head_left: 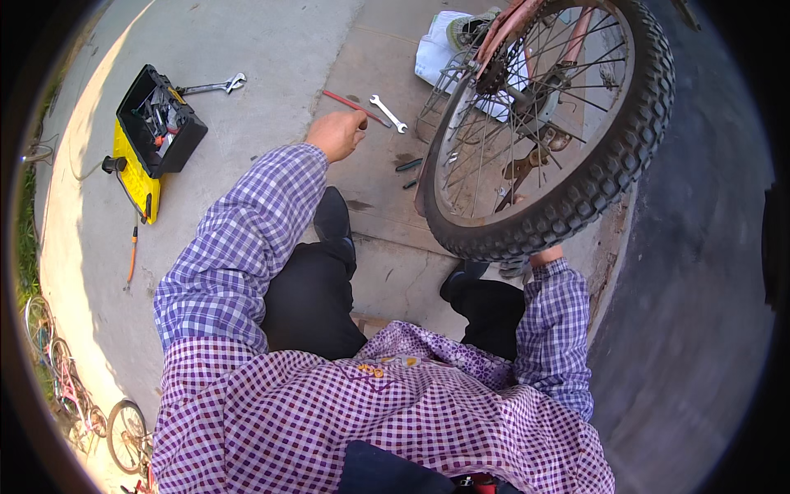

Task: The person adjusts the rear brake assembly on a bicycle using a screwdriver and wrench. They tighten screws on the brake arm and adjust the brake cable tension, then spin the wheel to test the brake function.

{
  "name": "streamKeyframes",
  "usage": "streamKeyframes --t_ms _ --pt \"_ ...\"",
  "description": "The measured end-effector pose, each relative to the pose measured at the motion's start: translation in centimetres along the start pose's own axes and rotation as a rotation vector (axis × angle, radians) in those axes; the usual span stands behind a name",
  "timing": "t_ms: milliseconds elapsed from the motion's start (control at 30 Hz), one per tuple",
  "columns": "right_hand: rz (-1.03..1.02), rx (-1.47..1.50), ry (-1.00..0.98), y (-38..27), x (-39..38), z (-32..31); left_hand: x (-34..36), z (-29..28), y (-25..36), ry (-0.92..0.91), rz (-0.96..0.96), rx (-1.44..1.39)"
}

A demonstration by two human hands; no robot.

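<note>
- Left hand (336, 136), upper centre of the frame: fingers curled, just beside a red rod-like tool (354, 108) and an open-ended wrench (388, 114) on the ground. From my remote view I cannot tell whether the fingertips pinch anything.
- Right hand (546, 256), right of centre: mostly hidden behind the tyre (627, 169), so I cannot tell whether it is spread, pressed together or pinching.
- Subject of work: a bicycle wheel (520, 97), upper right, standing in front of a reddish bicycle frame (506, 31).
- Found in place: the tyre lies around the rim along the stretch I can see, spokes run between hub and rim, and the sprocket (494, 72) sits beside the hub. I judge the wheel to be still mounted.
- Found laid out: both tools near the left hand, plus dark-handled pliers (409, 165) near the wheel's left edge. The black toolbox (186, 145), upper left, stands uncovered with tools inside; an adjustable wrench (216, 86) lies next to it.
- Progress: tools are set out, but I see no part that I can confirm as removed. I judge the work on the wheel unfinished.
- Outstanding: the hub fastenings are too small to inspect, so I cannot certify whether they are loose or tight.
</note>
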State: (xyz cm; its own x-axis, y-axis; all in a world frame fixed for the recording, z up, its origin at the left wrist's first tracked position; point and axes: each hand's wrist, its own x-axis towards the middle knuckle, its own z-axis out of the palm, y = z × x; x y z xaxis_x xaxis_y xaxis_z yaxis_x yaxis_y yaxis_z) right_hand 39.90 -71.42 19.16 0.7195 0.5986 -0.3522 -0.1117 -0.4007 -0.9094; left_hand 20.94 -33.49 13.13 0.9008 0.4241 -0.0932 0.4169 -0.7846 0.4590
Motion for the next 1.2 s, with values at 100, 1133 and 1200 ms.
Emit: streamKeyframes --t_ms 100,1133,1200 --pt "0.023 -0.054 -0.265 -5.7 -2.9 1.6 -0.2 -1.6 -2.8 0.074 -0.066 0.033" --pt "-0.176 -0.477 -0.563 -19.0 -12.8 6.0 -4.6 -1.5 -8.6 0.328 0.001 0.304" --pt "-0.185 -0.494 -0.567 -18.8 -12.5 6.9 -4.0 -1.6 -9.4 0.404 -0.008 0.341"
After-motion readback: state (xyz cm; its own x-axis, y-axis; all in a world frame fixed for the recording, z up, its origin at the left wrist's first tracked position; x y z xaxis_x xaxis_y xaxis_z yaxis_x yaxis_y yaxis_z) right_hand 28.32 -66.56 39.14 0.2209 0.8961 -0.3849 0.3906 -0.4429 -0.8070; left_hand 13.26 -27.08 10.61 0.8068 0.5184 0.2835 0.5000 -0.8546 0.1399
